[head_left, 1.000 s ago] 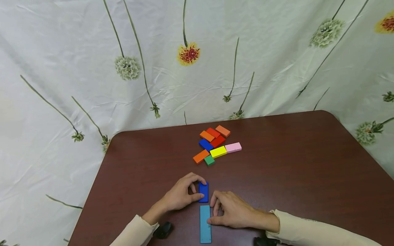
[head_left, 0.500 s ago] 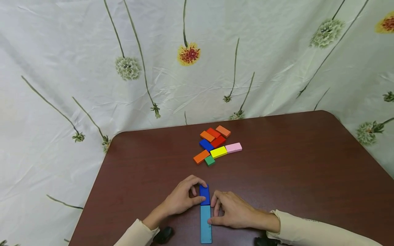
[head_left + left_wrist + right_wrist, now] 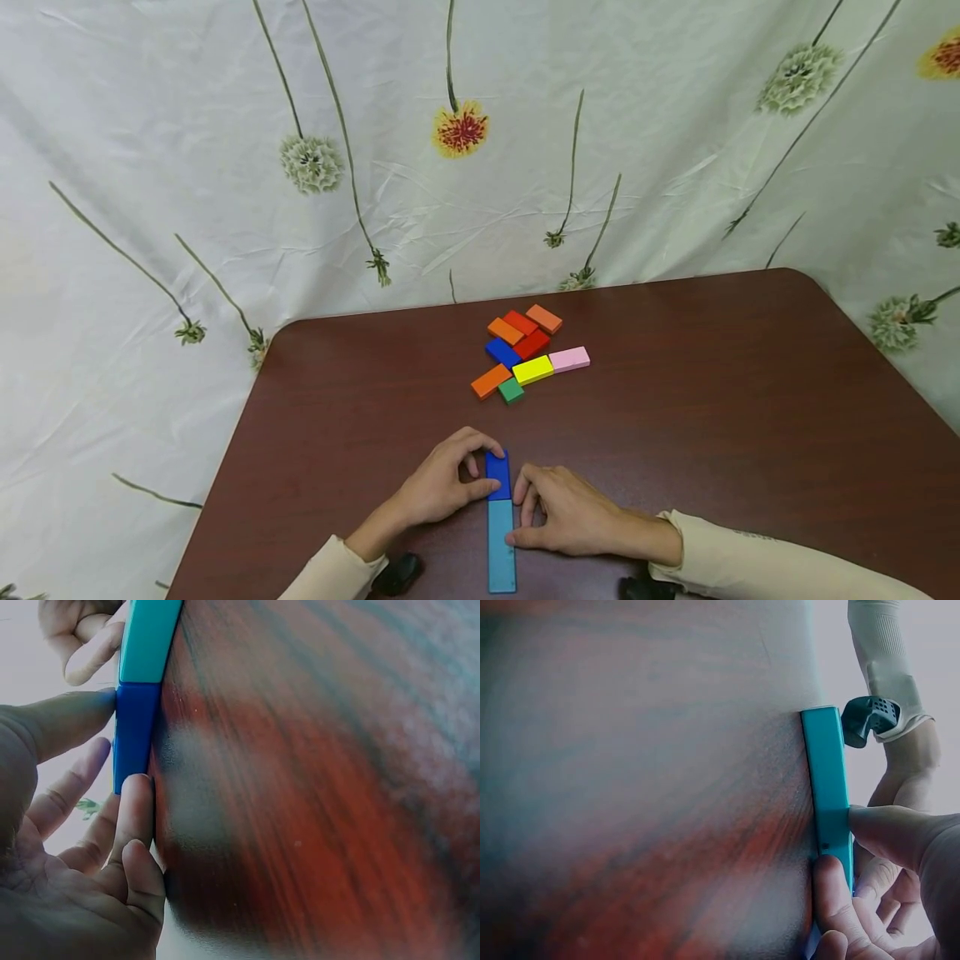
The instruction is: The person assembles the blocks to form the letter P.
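A dark blue block (image 3: 498,477) and a longer light blue block (image 3: 501,550) lie end to end on the table, touching. My left hand (image 3: 444,477) holds the dark blue block: the thumb lies on its upper side and a finger bends over its far end, as the left wrist view also shows. To the right of the light blue block, my right hand (image 3: 566,514) has bent fingers. Its thumb (image 3: 889,832) and index finger (image 3: 832,889) touch that block near its far end. The dark blue block is mostly hidden in the right wrist view.
Farther back on the brown table (image 3: 675,375) lies a group of blocks, among them a yellow block (image 3: 532,370), a pink block (image 3: 569,359) and a green block (image 3: 511,391). A flowered cloth (image 3: 420,208) hangs behind the table's far edge.
My left hand has drawn the dark blue block toward me, closing the gap to the light blue block by half a second ago. The right hand has stayed in place.
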A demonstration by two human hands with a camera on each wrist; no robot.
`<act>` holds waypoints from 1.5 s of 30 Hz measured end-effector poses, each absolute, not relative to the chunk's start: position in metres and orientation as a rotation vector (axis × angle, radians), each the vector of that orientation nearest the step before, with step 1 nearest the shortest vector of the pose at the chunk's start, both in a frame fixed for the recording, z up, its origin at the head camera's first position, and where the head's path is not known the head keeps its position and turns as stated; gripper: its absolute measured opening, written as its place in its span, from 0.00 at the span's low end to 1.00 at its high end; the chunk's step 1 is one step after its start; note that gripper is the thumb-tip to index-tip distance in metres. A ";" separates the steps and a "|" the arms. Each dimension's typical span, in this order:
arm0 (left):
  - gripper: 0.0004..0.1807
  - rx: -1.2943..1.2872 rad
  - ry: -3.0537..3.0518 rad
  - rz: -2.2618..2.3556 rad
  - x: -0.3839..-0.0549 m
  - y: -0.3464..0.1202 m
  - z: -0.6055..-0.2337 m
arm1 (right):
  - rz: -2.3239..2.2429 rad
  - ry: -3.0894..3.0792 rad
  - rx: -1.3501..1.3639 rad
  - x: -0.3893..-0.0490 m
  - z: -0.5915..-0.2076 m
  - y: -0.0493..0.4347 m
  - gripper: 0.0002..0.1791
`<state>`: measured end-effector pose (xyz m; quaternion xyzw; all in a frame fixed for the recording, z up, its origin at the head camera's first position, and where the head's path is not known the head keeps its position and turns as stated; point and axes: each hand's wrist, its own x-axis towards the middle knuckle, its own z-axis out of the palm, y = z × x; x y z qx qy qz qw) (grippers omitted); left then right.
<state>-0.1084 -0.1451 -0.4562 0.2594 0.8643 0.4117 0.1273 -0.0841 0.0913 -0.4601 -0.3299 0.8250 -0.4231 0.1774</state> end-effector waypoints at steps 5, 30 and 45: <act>0.14 0.764 2.513 1.203 -0.108 -0.146 -0.457 | -1.198 2.338 -0.943 -0.084 -0.460 0.091 0.19; 0.15 0.796 2.506 1.204 -0.111 -0.147 -0.455 | -1.172 2.372 -0.942 -0.081 -0.461 0.090 0.18; 0.15 0.797 2.507 1.215 -0.111 -0.146 -0.456 | -1.167 2.400 -0.959 -0.080 -0.463 0.090 0.17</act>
